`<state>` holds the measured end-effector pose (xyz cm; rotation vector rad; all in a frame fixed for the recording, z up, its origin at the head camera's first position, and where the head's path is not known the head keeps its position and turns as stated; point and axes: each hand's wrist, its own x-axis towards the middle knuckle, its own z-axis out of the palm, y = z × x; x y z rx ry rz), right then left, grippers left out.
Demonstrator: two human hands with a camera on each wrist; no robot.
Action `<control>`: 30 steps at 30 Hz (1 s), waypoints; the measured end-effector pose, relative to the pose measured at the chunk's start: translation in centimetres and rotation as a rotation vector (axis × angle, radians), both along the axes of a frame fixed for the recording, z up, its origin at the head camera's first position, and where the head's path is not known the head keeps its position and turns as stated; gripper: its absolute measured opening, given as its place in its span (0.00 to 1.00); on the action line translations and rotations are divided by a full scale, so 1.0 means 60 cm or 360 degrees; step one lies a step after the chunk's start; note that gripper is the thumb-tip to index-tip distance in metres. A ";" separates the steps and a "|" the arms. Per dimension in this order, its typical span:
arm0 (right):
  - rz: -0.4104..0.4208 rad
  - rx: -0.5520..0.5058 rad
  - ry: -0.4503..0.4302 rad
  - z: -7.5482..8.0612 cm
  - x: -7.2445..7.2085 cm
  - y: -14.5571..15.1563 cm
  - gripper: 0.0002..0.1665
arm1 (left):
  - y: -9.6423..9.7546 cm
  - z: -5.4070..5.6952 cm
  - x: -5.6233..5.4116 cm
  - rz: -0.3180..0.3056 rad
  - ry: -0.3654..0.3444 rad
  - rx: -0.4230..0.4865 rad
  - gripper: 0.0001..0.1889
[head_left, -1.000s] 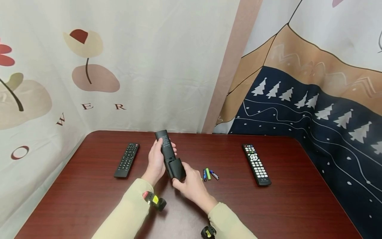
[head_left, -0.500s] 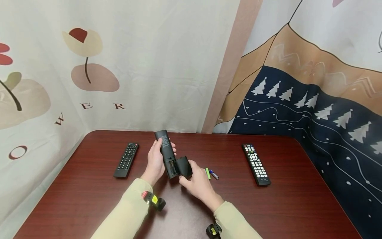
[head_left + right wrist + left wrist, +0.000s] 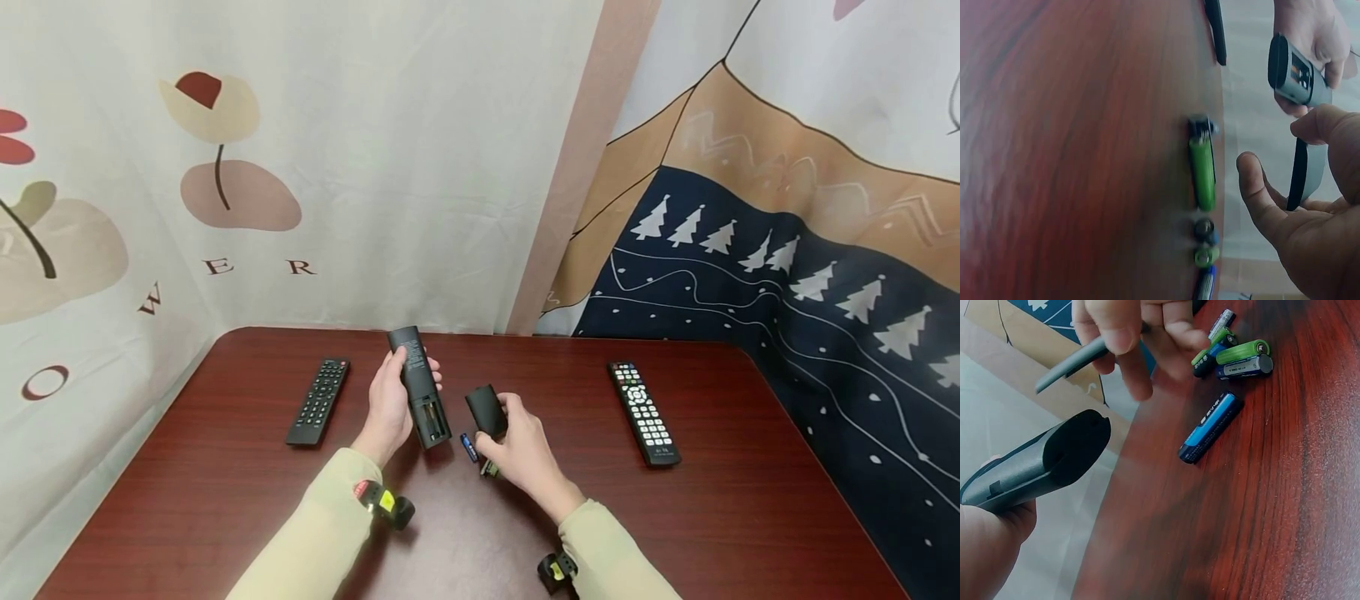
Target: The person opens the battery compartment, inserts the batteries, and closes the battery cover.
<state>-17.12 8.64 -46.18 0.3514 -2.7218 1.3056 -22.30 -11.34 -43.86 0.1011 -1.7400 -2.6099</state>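
Note:
In the head view my left hand (image 3: 387,407) grips a black remote control (image 3: 415,367) back side up, thumb along its edge. The bare battery compartment (image 3: 431,417) shows at its near end. To the right, my right hand (image 3: 525,450) pinches the black battery cover (image 3: 485,408) between thumb and fingers, apart from the remote. Under the right hand lies a blue battery (image 3: 469,447) on the table. The left wrist view shows it as a blue and black battery (image 3: 1210,428), with several others, among them a green battery (image 3: 1243,351), clustered behind it.
A dark remote (image 3: 320,402) lies button side up on the left of the brown table (image 3: 697,533). Another remote with white buttons (image 3: 643,412) lies on the right. A printed curtain (image 3: 412,167) hangs behind the table's far edge.
The right hand has pulled the battery cover off the remote and moved it to the right, baring the compartment. The left hand and its remote have stayed nearly still.

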 end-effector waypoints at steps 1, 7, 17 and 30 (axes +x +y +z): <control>-0.0002 0.0004 0.0010 -0.001 -0.001 0.004 0.32 | 0.000 0.000 0.001 0.0002 -0.0002 -0.0002 0.20; -0.0058 0.0069 0.0042 -0.001 -0.006 0.029 0.31 | -0.001 0.002 0.006 0.0005 -0.0026 -0.0021 0.20; -0.0142 0.0137 0.0059 -0.001 -0.012 0.059 0.30 | -0.005 0.000 0.004 0.0007 -0.0026 -0.0031 0.21; -0.0232 0.0229 -0.0020 -0.009 -0.020 0.104 0.32 | -0.004 -0.002 0.005 -0.0011 -0.0047 -0.0034 0.20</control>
